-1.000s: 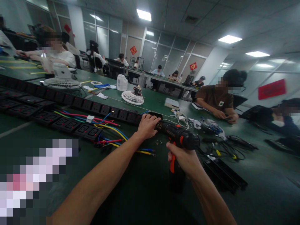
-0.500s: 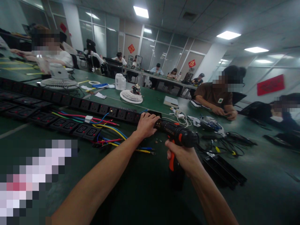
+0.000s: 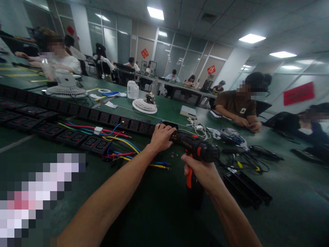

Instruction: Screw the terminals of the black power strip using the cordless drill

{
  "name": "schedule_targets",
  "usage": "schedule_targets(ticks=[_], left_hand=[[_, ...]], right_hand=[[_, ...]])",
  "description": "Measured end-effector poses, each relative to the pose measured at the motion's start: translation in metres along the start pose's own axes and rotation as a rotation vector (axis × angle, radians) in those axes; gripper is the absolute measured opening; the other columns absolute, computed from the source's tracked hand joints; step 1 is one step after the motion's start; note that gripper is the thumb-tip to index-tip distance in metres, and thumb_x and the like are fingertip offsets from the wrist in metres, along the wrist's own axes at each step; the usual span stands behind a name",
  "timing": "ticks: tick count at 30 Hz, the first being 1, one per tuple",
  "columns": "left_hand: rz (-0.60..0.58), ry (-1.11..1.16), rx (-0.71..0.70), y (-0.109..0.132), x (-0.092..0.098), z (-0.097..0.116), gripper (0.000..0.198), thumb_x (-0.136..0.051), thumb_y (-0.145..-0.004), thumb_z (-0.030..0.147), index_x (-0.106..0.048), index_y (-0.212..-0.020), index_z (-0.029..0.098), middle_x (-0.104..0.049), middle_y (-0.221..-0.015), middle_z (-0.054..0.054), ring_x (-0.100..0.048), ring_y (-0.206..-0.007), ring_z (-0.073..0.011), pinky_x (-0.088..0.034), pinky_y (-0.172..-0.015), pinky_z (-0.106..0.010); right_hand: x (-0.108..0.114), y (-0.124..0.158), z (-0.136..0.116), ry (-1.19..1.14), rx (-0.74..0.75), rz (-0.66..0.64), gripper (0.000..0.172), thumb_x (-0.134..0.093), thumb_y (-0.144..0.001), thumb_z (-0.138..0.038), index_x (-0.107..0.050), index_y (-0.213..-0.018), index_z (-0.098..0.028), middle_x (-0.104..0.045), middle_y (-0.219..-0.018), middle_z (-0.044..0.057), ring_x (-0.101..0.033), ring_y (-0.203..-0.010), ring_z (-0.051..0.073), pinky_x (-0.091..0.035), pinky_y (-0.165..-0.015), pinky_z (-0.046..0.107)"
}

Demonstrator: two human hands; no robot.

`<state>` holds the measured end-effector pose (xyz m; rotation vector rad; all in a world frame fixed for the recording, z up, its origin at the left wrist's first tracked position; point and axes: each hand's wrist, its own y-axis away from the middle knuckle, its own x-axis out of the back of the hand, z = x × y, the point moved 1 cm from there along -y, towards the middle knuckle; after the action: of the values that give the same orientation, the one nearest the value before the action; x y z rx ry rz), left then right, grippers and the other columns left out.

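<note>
My right hand [image 3: 202,168] is wrapped around the grip of a black and orange cordless drill [image 3: 196,145]. The drill lies nearly level, its nose pointing left at the end of a long black power strip [image 3: 104,116]. Over that same end curl the fingers of my left hand [image 3: 161,137], close beside the drill's chuck. The bit and the spot it meets are hidden. A second black socket strip [image 3: 77,137] lies nearer to me, with red, blue, yellow and green wires [image 3: 120,139] running along it and out of its end.
Several small loose parts lie below the drill's nose. Black trays [image 3: 246,188] and tangled cables [image 3: 257,159] are to the right. Beyond the strips stand a white fan grille [image 3: 144,106], a white jug [image 3: 133,90] and a fan [image 3: 65,84]. People sit around the green table [image 3: 159,212].
The view has shifted very slightly. Both my hands, the drill and the power strip keep the same places relative to each other. The person at the far left has moved their head a little.
</note>
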<state>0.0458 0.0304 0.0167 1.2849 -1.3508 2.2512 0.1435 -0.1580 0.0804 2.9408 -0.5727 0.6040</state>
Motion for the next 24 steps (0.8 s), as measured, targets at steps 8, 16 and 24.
schedule_targets(ticks=[8,16,24], left_hand=[[0.007,-0.012,-0.003,-0.0001,0.0002,0.0008,0.063,-0.076,-0.08,0.03,-0.059,-0.141,0.026,-0.067,-0.133,-0.007,-0.054,-0.122,-0.0312,-0.029,-0.115,-0.051],[-0.007,-0.013,0.002,-0.0006,0.0009,0.0003,0.062,-0.075,-0.081,0.03,-0.059,-0.141,0.026,-0.067,-0.134,-0.007,-0.053,-0.123,-0.0314,-0.029,-0.115,-0.05],[0.014,0.0,-0.007,-0.0001,-0.0001,0.0,0.063,-0.076,-0.08,0.029,-0.059,-0.14,0.026,-0.067,-0.133,-0.007,-0.054,-0.122,-0.031,-0.031,-0.114,-0.051]], right_hand=[[0.0009,-0.0003,-0.0012,0.025,-0.012,-0.004,0.02,-0.066,-0.08,-0.038,-0.063,-0.075,-0.02,-0.06,-0.049,0.0,-0.053,-0.046,0.015,-0.045,-0.051,0.029],[0.0,-0.0017,0.0029,0.007,-0.001,-0.005,0.024,-0.07,-0.08,-0.04,-0.066,-0.085,-0.018,-0.061,-0.05,-0.002,-0.052,-0.046,0.014,-0.043,-0.05,0.028],[0.0014,-0.0001,-0.0003,-0.044,-0.029,-0.021,0.035,-0.072,-0.078,-0.045,-0.071,-0.095,-0.014,-0.063,-0.052,0.0,-0.054,-0.047,0.015,-0.042,-0.048,0.027]])
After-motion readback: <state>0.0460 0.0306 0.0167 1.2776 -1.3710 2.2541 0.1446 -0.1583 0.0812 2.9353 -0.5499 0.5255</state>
